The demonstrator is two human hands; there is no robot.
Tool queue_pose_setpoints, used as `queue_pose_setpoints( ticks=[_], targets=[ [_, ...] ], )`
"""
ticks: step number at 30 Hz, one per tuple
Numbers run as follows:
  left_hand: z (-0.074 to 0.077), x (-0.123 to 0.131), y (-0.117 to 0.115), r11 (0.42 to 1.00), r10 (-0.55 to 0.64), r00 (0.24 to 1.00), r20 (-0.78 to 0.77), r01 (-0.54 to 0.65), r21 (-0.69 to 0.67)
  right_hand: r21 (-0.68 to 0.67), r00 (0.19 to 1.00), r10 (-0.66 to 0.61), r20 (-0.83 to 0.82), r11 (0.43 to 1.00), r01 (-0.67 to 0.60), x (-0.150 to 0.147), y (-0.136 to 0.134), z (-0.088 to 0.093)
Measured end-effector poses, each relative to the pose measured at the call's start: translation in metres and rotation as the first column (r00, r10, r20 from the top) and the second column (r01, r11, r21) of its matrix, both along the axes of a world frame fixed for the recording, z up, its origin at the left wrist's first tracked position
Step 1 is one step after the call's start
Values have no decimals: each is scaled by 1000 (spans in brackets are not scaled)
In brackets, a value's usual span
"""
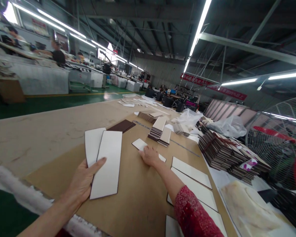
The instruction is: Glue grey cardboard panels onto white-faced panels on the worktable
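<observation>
My left hand (82, 179) grips two white rectangular panels (108, 168) with dark edges, fanned so that one overlaps the other. Its thumb presses on the front panel. Farther off, my right hand (150, 155) is closed over the middle of another white panel (139, 144) on the brown board; both panel ends show, and the fingertips are partly hidden. Several similar white panels (192, 172) lie in a column beside my right forearm, which covers part of them. Beyond my right hand stand small stacks of pale, dark-edged panels (159, 126).
Dark brown pieces (122, 125) lie flat behind the panels in my left hand. At the right edge are a tall pile of dark-edged boards (224, 154), clear plastic bags (230, 126) and a large fan (281, 144). People sit at workstations in the left background.
</observation>
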State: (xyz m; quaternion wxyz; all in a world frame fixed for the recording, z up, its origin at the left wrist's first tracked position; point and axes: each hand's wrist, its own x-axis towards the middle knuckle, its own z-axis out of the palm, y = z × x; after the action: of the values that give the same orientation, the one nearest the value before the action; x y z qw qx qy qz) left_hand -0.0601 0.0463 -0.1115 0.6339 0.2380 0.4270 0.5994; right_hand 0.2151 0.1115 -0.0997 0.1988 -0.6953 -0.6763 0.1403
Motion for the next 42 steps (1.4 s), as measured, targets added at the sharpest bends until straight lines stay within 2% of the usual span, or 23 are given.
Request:
queue_pose_setpoints(
  ticks=[3,7,11,14,17,20,22,24,26,28,31,34,37,40,42],
  targets=[
    [-3,2,0,999,-22,1000,-14,22,45,-34,998,68,-2,997,-68,-5,-6,-6],
    [-5,3,1,997,13,999,-30,-10,82,-12,965,163,-206,985,-169,-25,-5,12],
    [-5,4,1,991,10,997,-79,1,135,19,801,253,-543,957,-289,-74,-21,20],
    [-6,3,0,986,-11,994,-109,29,163,46,664,212,-717,965,-259,-99,-31,17],
    [-9,1,3,989,58,998,-30,-54,140,69,565,155,-811,983,-171,-92,-28,22],
    [-10,-1,7,984,148,989,13,-148,99,112,509,128,-851,992,-62,-54,-18,41],
    [-11,-2,9,981,173,985,7,-173,93,135,509,114,-853,991,5,-24,-13,54],
    [-11,-3,9,976,193,981,14,-193,99,138,545,89,-834,989,49,0,-10,60],
    [-10,-2,9,971,197,980,25,-199,133,120,606,64,-793,991,53,13,-11,57],
    [-10,-2,7,966,179,983,32,-182,182,88,675,56,-736,996,14,15,-14,46],
    [-10,-1,5,961,148,989,24,-149,233,71,755,86,-651,996,-52,2,-20,26],
    [-9,0,3,963,122,993,-2,-118,242,124,777,122,-618,991,-57,-21,-25,21],
    [-8,0,1,966,56,998,-41,-44,256,114,735,161,-659,987,-114,-53,-34,29],
    [-7,0,-1,964,32,995,-96,-6,265,79,643,207,-738,972,-223,-87,-43,38],
    [-6,-1,-3,963,38,991,-129,-2,268,93,582,221,-783,966,-242,-106,-47,41]
  ],
)
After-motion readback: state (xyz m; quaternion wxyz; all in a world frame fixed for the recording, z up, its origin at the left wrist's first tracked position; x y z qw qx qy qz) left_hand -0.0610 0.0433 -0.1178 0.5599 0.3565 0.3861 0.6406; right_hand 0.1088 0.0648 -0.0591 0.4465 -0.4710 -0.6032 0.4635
